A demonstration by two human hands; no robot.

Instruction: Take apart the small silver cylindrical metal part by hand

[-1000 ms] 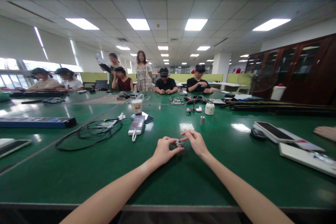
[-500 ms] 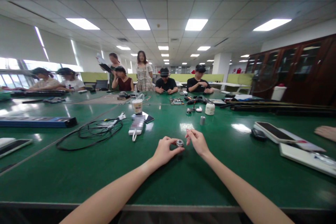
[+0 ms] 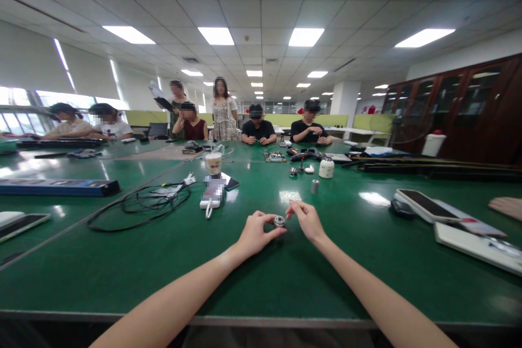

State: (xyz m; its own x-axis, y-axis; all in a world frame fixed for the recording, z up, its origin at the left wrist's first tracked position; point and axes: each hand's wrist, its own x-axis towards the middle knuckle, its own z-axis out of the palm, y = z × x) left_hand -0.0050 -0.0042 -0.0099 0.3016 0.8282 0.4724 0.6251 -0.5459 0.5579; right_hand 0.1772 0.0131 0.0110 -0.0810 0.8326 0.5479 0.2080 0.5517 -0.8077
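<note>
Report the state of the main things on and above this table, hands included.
Small round silver metal part: pinched in the left hand
Right hand: fingers curled; contents unclear
Small grey metal cylinder: upright
Round white patterned container: upright
Thin black cable: loosely coiled
Pale plastic cup: upright
White-framed rectangular device at right: screen dark

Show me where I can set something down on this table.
Bare green tabletop lies between the black cable and near edge, and between the right grip and the black object to its right. Crowded: around the white jar and circuit board.
</note>
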